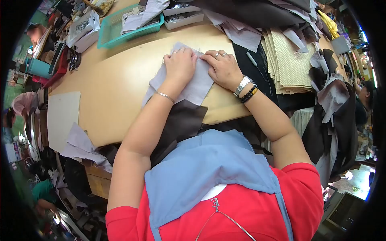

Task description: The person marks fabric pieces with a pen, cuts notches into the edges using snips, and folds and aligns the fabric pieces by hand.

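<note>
A pale lilac-grey piece of fabric point(196, 89) lies on the light wooden tabletop in front of me, its far edge under my fingers. My left hand point(180, 65) is closed on the upper part of this fabric, fingers curled. Close by on the right, my right hand point(223, 69) pinches the fabric's far right edge between thumb and fingertips. Whatever lies between the fingertips is too small to make out. A dark brown piece of material point(183, 121) hangs over the near table edge, joining or lying under the pale fabric; I cannot tell which.
A teal basket point(107, 33) and white boxes point(185, 19) of small parts stand at the back. Woven cream sheets point(287, 64) are stacked on the right, beside a white-handled tool point(251, 59). Dark material heaps point(337, 116) hang farther right. Other people work at the left and right.
</note>
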The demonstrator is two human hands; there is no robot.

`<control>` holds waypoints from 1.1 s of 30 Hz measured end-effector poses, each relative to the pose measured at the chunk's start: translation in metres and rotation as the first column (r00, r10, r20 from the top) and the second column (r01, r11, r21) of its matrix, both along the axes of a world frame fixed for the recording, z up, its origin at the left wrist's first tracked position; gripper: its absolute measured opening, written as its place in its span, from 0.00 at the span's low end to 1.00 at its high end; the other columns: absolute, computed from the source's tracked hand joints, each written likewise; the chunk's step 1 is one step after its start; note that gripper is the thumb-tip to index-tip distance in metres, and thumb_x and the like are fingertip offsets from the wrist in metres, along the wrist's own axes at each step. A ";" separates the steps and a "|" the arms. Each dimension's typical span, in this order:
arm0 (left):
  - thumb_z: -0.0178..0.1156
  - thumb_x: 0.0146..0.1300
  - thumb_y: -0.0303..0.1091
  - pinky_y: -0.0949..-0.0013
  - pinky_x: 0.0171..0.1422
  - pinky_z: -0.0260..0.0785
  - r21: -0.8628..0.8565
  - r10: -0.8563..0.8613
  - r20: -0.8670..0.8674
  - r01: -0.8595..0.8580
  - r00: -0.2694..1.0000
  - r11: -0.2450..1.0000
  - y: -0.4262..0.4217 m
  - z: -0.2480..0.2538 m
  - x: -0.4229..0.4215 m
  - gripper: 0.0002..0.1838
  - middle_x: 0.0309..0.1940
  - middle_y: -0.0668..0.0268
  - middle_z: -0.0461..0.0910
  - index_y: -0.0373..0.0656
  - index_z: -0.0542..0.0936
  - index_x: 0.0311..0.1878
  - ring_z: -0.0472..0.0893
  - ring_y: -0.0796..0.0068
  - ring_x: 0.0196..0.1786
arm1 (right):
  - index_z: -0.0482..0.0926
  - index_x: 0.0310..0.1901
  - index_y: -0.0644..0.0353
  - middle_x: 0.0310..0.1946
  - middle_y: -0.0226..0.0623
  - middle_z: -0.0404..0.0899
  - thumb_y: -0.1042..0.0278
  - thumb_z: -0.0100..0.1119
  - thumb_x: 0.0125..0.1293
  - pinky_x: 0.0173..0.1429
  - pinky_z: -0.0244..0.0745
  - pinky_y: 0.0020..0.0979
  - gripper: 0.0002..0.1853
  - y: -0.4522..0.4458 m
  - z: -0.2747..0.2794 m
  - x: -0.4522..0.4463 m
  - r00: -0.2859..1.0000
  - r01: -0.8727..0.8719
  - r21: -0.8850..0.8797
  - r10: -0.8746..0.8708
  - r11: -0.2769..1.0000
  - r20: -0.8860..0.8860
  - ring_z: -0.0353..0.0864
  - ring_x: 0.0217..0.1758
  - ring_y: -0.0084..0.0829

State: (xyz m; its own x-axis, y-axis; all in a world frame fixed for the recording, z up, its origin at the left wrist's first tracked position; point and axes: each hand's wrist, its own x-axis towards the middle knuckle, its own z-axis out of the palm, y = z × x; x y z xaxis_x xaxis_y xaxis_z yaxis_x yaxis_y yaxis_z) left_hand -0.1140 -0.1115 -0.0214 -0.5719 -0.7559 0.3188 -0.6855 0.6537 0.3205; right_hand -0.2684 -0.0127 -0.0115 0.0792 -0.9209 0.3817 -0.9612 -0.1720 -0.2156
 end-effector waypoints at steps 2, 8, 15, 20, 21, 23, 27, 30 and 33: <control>0.61 0.66 0.42 0.51 0.52 0.64 0.033 -0.010 -0.015 0.011 1.000 0.999 0.000 0.001 0.001 0.08 0.37 0.66 0.85 0.50 0.82 0.41 0.83 0.63 0.46 | 0.79 0.55 0.50 0.52 0.30 0.79 0.70 0.55 0.57 0.51 0.72 0.43 0.22 -0.001 0.002 0.001 0.999 -0.005 -0.005 0.005 1.000 -0.034 0.78 0.54 0.35; 0.62 0.65 0.39 0.45 0.58 0.64 0.138 -0.117 -0.040 0.121 0.992 0.983 0.005 0.010 0.034 0.10 0.45 0.66 0.83 0.50 0.80 0.48 0.82 0.62 0.49 | 0.77 0.58 0.52 0.51 0.32 0.78 0.71 0.54 0.59 0.47 0.76 0.40 0.23 -0.009 0.005 0.002 0.988 0.040 0.074 -0.028 0.996 -0.154 0.78 0.53 0.36; 0.62 0.65 0.43 0.25 0.69 0.52 -0.117 -0.153 0.250 0.186 0.956 0.976 0.076 0.037 0.122 0.16 0.54 0.68 0.79 0.57 0.81 0.55 0.78 0.67 0.58 | 0.74 0.63 0.51 0.58 0.34 0.76 0.72 0.57 0.60 0.61 0.71 0.49 0.26 0.002 0.005 0.006 0.969 0.005 0.026 0.002 1.000 -0.248 0.76 0.60 0.37; 0.63 0.65 0.45 0.22 0.68 0.48 -0.083 -0.104 0.200 0.123 0.974 0.989 0.086 0.028 0.135 0.16 0.54 0.72 0.79 0.58 0.82 0.55 0.77 0.69 0.59 | 0.76 0.61 0.51 0.60 0.34 0.76 0.71 0.58 0.63 0.67 0.66 0.54 0.23 0.014 0.006 0.037 0.951 -0.301 0.067 0.305 0.951 -0.048 0.74 0.65 0.37; 0.63 0.65 0.46 0.22 0.68 0.47 -0.089 -0.101 0.188 0.119 0.977 0.989 0.086 0.027 0.136 0.15 0.54 0.73 0.79 0.58 0.83 0.54 0.77 0.70 0.59 | 0.76 0.60 0.51 0.60 0.33 0.77 0.70 0.58 0.64 0.66 0.66 0.55 0.21 0.016 0.000 0.045 0.941 -0.339 0.051 0.339 0.939 0.002 0.75 0.64 0.37; 0.63 0.64 0.46 0.21 0.69 0.43 -0.125 -0.115 0.221 0.145 0.968 0.981 0.088 0.030 0.143 0.15 0.53 0.74 0.79 0.58 0.83 0.53 0.77 0.70 0.59 | 0.77 0.58 0.50 0.59 0.32 0.77 0.69 0.58 0.64 0.67 0.67 0.55 0.19 0.017 -0.008 0.052 0.936 -0.349 0.040 0.347 0.936 0.058 0.76 0.63 0.36; 0.64 0.64 0.47 0.21 0.71 0.37 -0.167 -0.132 0.241 0.175 0.962 0.970 0.098 0.037 0.165 0.14 0.52 0.76 0.78 0.60 0.84 0.52 0.76 0.72 0.60 | 0.77 0.59 0.51 0.60 0.32 0.76 0.67 0.58 0.65 0.66 0.67 0.55 0.19 0.018 -0.002 0.051 0.938 -0.346 0.092 0.342 0.934 0.055 0.75 0.63 0.36; 0.64 0.64 0.47 0.21 0.71 0.37 -0.181 -0.102 0.256 0.151 0.961 0.972 0.103 0.036 0.174 0.14 0.52 0.76 0.78 0.60 0.84 0.52 0.75 0.72 0.61 | 0.77 0.59 0.50 0.60 0.32 0.75 0.66 0.58 0.66 0.67 0.65 0.57 0.19 0.021 0.005 0.057 0.939 -0.340 0.111 0.343 0.934 -0.016 0.75 0.64 0.35; 0.64 0.64 0.47 0.21 0.70 0.37 -0.136 -0.080 0.268 0.120 0.960 0.983 0.103 0.034 0.172 0.15 0.53 0.76 0.77 0.61 0.83 0.53 0.75 0.72 0.62 | 0.77 0.60 0.49 0.60 0.32 0.75 0.65 0.59 0.67 0.68 0.62 0.59 0.19 0.031 0.015 0.076 0.900 -0.423 0.108 0.431 0.899 -0.067 0.75 0.64 0.34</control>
State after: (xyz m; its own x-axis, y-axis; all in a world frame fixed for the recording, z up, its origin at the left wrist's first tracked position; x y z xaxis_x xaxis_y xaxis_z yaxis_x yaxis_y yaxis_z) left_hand 0.0583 -0.0089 0.0129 -0.7204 -0.6455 0.2537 -0.6605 0.7501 0.0330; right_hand -0.1921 0.0183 0.0035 0.5019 -0.8204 0.2740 -0.8149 -0.5547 -0.1682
